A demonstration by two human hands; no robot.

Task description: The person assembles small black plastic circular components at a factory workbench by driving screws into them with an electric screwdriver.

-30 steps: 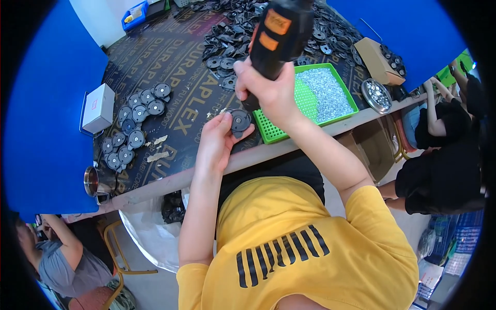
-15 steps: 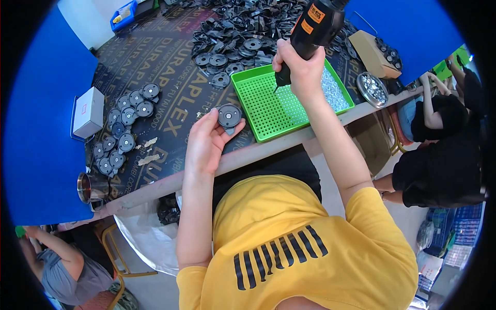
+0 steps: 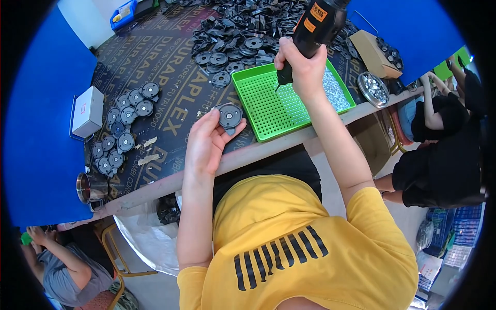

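Observation:
My left hand (image 3: pixel 206 142) holds a round grey-black disc part (image 3: pixel 230 116) at its fingertips, just left of a green perforated tray (image 3: pixel 268 111). My right hand (image 3: pixel 302 67) grips a black and orange electric screwdriver (image 3: pixel 315 26), its tip pointing down over the tray's left half. Small silver screws (image 3: pixel 335 90) lie in the tray's right side.
A heap of loose black parts (image 3: pixel 243 31) covers the table's far side. Finished discs (image 3: pixel 124 129) lie in rows at the left beside a white box (image 3: pixel 88 111). A metal cup (image 3: pixel 90 187), a cardboard box (image 3: pixel 372 51) and a round dish (image 3: pixel 373 89) stand about. Other people sit at right (image 3: pixel 444 150) and lower left (image 3: pixel 62 263).
My right hand has lifted the screwdriver off the disc and swung it right over the green tray. My left hand has drawn the disc slightly left and toward me.

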